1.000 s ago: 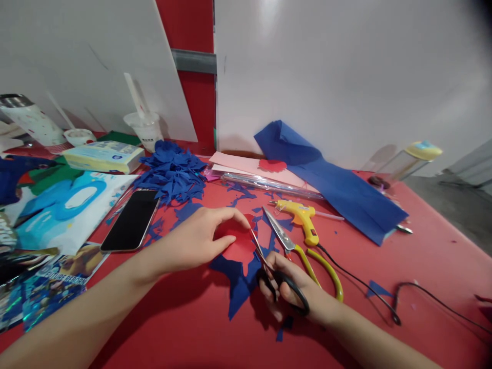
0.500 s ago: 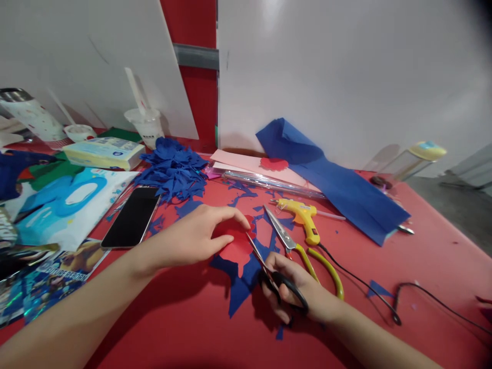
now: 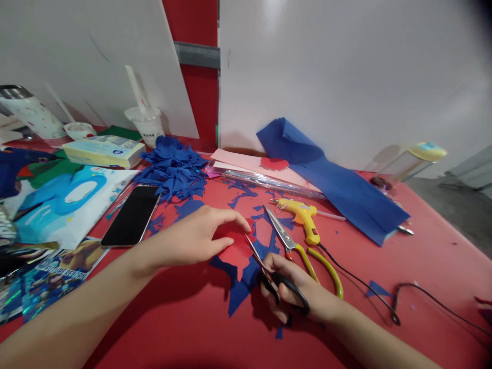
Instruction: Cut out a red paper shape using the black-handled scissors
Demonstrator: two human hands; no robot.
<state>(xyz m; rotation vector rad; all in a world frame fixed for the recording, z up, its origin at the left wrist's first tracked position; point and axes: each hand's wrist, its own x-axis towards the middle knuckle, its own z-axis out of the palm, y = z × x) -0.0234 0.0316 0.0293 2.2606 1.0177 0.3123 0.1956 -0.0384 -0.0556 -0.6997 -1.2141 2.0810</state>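
Observation:
My left hand (image 3: 203,233) is closed on a piece of red paper (image 3: 236,254), with thumb and forefinger at its upper part. In my right hand (image 3: 290,287) is a pair of black-handled scissors (image 3: 289,289), fingers through the loops. Their blades reach up and left to the right edge of the red paper. Beneath the paper lie blue paper scraps (image 3: 243,292). Just right of the scissors rests a second pair of scissors with yellow handles (image 3: 284,233), and beyond it a yellow glue gun (image 3: 302,212).
A phone (image 3: 132,218) and a heap of cut blue paper (image 3: 172,169) are on the left. A long blue sheet (image 3: 338,189) lies back right, near pink paper (image 3: 246,161). The glue gun's black cord (image 3: 361,282) runs rightward. A plastic cup (image 3: 146,125) stands at the back.
Both hands stay almost in place. The scissor blades look slightly closer together at the red paper's edge, and the paper's lower tip has shifted a little.

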